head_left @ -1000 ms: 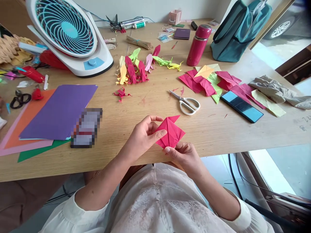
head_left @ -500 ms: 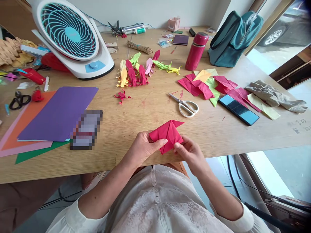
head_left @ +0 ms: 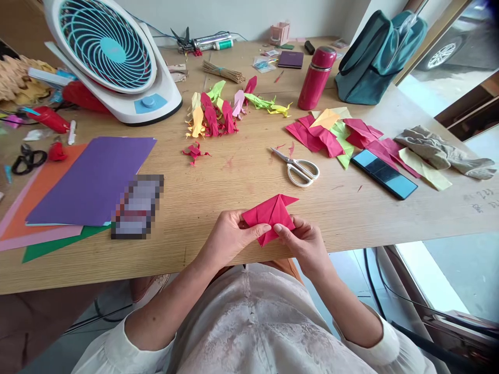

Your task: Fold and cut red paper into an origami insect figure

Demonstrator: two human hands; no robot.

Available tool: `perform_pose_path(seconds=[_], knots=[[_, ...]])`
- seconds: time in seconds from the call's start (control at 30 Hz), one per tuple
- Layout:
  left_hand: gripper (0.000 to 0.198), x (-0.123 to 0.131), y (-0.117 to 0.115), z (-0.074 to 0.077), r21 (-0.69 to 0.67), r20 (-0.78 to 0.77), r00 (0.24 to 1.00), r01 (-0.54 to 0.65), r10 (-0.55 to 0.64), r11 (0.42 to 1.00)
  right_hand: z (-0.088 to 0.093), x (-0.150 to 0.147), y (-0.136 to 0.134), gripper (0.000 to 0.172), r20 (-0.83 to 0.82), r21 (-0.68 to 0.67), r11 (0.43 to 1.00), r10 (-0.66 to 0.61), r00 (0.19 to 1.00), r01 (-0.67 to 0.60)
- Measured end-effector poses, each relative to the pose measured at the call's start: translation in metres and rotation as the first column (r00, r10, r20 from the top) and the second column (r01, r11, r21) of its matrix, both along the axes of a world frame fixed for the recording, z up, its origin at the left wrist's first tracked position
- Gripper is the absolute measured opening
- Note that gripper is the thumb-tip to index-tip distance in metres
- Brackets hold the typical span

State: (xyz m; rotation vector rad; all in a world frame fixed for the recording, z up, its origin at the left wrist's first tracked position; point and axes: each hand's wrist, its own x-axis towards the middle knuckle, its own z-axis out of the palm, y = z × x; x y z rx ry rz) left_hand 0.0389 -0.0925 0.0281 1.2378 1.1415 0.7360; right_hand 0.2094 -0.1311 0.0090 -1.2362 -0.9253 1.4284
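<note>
A folded sheet of red origami paper [head_left: 270, 212] is held between both hands just above the table's near edge, one pointed flap sticking out at its upper right. My left hand [head_left: 233, 232] pinches its left side, thumb lying across the front. On the right side my right hand [head_left: 306, 240] grips it, with the thumb pressed near the middle creases and the fingers mostly hidden behind. White-handled scissors [head_left: 300, 170] lie beyond the hands. A small red folded paper figure [head_left: 195, 152] sits apart, nearer than a cluster of coloured folded figures [head_left: 212, 118].
Coloured paper sheets [head_left: 93, 176] and a pixelated dark-edged object [head_left: 138, 208] lie at left, below a fan [head_left: 113, 52]. At right are folded paper pieces [head_left: 319, 136], a phone [head_left: 384, 174], a crumpled cloth [head_left: 440, 150], a red flask [head_left: 317, 78] and a teal bag [head_left: 376, 62].
My right thumb has moved left and up over the paper, close to the left thumb. The red paper has shifted very slightly right in view.
</note>
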Motion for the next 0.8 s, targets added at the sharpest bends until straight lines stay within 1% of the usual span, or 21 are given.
perform_pose_path(seconds=[0.07,0.13,0.2,0.27,0.3,0.33,0.43,0.5,0.53,0.6,0.63,0.73,0.77,0.8], knots=[[0.025,0.001,0.0,0.001,0.003,-0.002,1.0,0.0,0.0,1.0,-0.001,0.0,-0.001,0.044,-0.002,0.007,1.0,0.029,1.0,-0.029],[0.022,0.002,-0.001,0.0,0.009,-0.017,1.0,-0.003,0.003,1.0,-0.002,0.002,-0.001,0.037,-0.007,0.039,0.998,0.055,0.998,-0.054],[0.02,0.001,-0.001,-0.001,0.01,-0.047,0.999,0.004,-0.004,1.0,-0.004,0.009,0.002,0.03,0.005,0.107,0.994,0.016,1.0,-0.017],[0.019,-0.001,-0.001,-0.002,-0.003,-0.076,0.997,0.015,-0.016,1.0,-0.004,0.018,0.006,0.029,0.046,0.192,0.979,-0.072,0.996,0.062],[0.019,-0.002,-0.001,-0.003,-0.007,-0.092,0.996,0.019,-0.02,1.0,-0.003,0.023,0.009,0.029,0.083,0.229,0.97,-0.102,0.991,0.08],[0.019,-0.003,-0.001,-0.004,-0.008,-0.114,0.993,0.022,-0.023,1.0,-0.001,0.028,0.012,0.028,0.127,0.262,0.963,-0.105,0.986,0.068],[0.017,-0.006,-0.002,-0.006,0.008,-0.201,0.979,0.047,-0.045,0.999,0.007,0.036,0.021,0.026,0.27,0.309,0.947,0.001,0.963,-0.088],[0.019,-0.007,-0.004,-0.007,0.014,-0.253,0.965,0.073,-0.067,0.997,0.011,0.036,0.025,0.023,0.324,0.282,0.939,0.102,0.941,-0.198],[0.02,-0.008,-0.004,-0.006,0.02,-0.272,0.959,0.083,-0.075,0.996,0.013,0.035,0.027,0.022,0.325,0.254,0.936,0.152,0.933,-0.241],[0.021,-0.009,-0.006,-0.005,0.06,-0.298,0.951,0.107,-0.085,0.992,0.013,0.031,0.03,0.025,0.277,0.206,0.934,0.23,0.933,-0.292],[0.02,-0.01,-0.006,-0.004,0.092,-0.305,0.948,0.122,-0.089,0.988,0.013,0.029,0.03,0.028,0.235,0.196,0.936,0.246,0.94,-0.294],[0.011,-0.01,-0.007,-0.001,0.177,-0.273,0.959,0.129,-0.078,0.976,0.009,0.025,0.03,0.03,0.094,0.185,0.955,0.219,0.971,-0.233],[0.007,-0.01,-0.008,0.0,0.179,-0.237,0.969,0.114,-0.07,0.977,0.007,0.023,0.03,0.03,0.048,0.173,0.963,0.199,0.979,-0.205],[0.008,-0.009,-0.008,0.001,0.171,-0.196,0.979,0.091,-0.057,0.981,0.006,0.022,0.029,0.029,0.001,0.154,0.972,0.18,0.984,-0.178]])
